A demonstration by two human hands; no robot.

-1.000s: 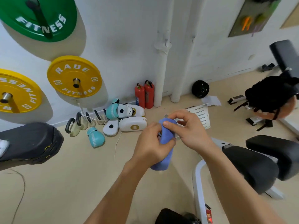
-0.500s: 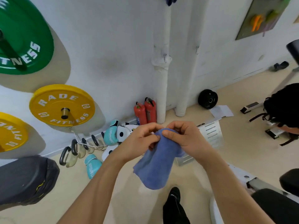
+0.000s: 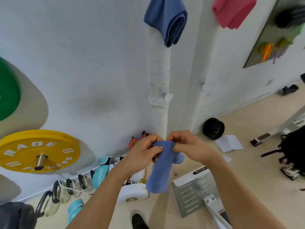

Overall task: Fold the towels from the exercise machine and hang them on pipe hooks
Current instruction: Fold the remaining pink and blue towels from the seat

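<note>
1. The towel (image 3: 162,164) is in both my hands, in front of the white pipe (image 3: 159,76). It is folded to a narrow strip, and its long axis hangs almost straight down from my fingers.
2. My left hand (image 3: 143,152) pinches the top edge, thumb on the front of the cloth, the other fingers curled behind it.
3. My right hand (image 3: 186,144) pinches the same top edge just beside the left one. Its fingers are curled on the fold, and a small part of the cloth bulges out under it.
4. A free hook (image 3: 164,97) sits on the wrapped joint of the pipe, directly above my hands. A second hook (image 3: 202,86) is on the wall more to the right.
5. Higher on the pipe a blue towel (image 3: 166,20) already hangs, and a pink towel (image 3: 233,11) hangs to its right.
6. I judge that the next move is upward. The top edge I hold must go up to the hook, which looks about equally near to both hands.
</note>
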